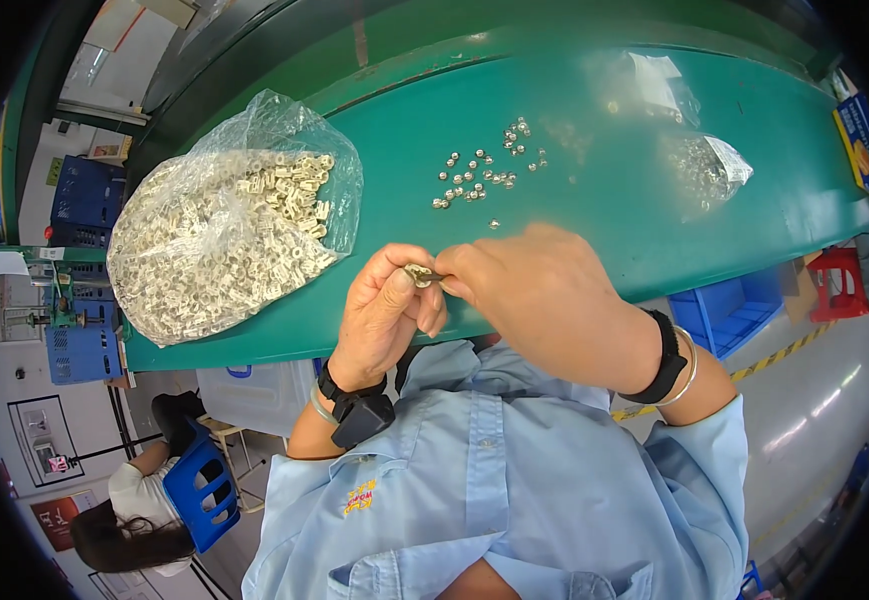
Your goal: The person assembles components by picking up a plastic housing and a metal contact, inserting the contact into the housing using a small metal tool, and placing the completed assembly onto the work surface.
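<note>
Over the near edge of the green table my two hands meet. Between its thumb and fingers my left hand (386, 300) pinches a small cream-coloured part (417, 272). My right hand (524, 290) has its fingertips closed on a thin dark tool (436, 278), whose tip touches that part; its exact kind is too small to tell. Left of my hands lies a large clear plastic bag (224, 235), its mouth loose, full of similar cream-coloured parts (294, 185). Beyond my hands, several small shiny metal pieces (469, 178) are scattered on the table.
The green table (404, 130) has a raised back edge. Small clear bags (714, 170) with white labels lie at its right, partly blurred. Blue crates (729, 310) and a red stool (839, 285) stand beyond the near right side. Someone sits on a blue chair (202, 490) behind, at lower left.
</note>
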Demonstrator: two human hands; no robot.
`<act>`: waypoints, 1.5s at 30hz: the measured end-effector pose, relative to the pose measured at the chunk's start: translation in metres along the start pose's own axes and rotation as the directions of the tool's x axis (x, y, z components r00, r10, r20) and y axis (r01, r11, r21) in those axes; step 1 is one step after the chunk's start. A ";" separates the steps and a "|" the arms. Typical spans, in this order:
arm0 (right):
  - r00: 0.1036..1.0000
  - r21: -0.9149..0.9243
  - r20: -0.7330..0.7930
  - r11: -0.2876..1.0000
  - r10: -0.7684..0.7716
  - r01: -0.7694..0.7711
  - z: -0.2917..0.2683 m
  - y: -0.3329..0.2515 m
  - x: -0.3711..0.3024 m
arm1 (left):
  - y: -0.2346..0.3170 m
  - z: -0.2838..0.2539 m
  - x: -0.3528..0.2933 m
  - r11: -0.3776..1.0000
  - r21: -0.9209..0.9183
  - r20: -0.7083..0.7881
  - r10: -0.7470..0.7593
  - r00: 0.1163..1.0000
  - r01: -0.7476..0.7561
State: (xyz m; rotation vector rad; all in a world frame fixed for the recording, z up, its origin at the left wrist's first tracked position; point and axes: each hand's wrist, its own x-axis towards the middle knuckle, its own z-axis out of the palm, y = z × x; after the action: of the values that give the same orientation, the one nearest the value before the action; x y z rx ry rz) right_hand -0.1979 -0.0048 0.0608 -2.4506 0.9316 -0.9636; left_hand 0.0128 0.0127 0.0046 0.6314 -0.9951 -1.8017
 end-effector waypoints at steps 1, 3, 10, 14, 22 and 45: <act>0.999 -0.013 0.045 1.000 0.001 -0.001 -0.002 0.000 0.001 | 0.000 0.000 0.000 1.000 0.009 -0.001 0.014 1.000 -0.014; 0.996 -0.024 0.090 1.000 0.004 -0.002 -0.007 -0.002 0.003 | -0.001 -0.001 -0.001 0.999 0.019 -0.002 0.026 1.000 -0.026; 0.994 -0.081 0.104 0.996 -0.035 0.043 -0.006 -0.002 0.004 | -0.001 0.000 0.000 1.000 -0.014 -0.007 0.017 1.000 -0.017; 0.995 -0.121 0.087 0.991 -0.040 0.051 -0.005 -0.005 0.006 | -0.001 -0.003 -0.001 1.000 0.009 -0.012 0.017 1.000 -0.017; 0.993 -0.080 0.068 0.991 -0.099 0.104 -0.005 -0.006 0.008 | -0.002 -0.003 -0.002 1.000 -0.024 -0.016 -0.003 1.000 0.003; 0.997 -0.092 0.036 0.993 -0.068 0.071 -0.001 -0.002 0.005 | -0.009 -0.005 -0.002 0.995 -0.094 -0.004 -0.018 1.000 0.018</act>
State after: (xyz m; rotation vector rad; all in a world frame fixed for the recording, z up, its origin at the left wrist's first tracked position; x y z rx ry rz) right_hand -0.1950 -0.0074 0.0652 -2.5843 0.9053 -0.9188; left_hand 0.0133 0.0143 -0.0058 0.5873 -0.8984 -1.8505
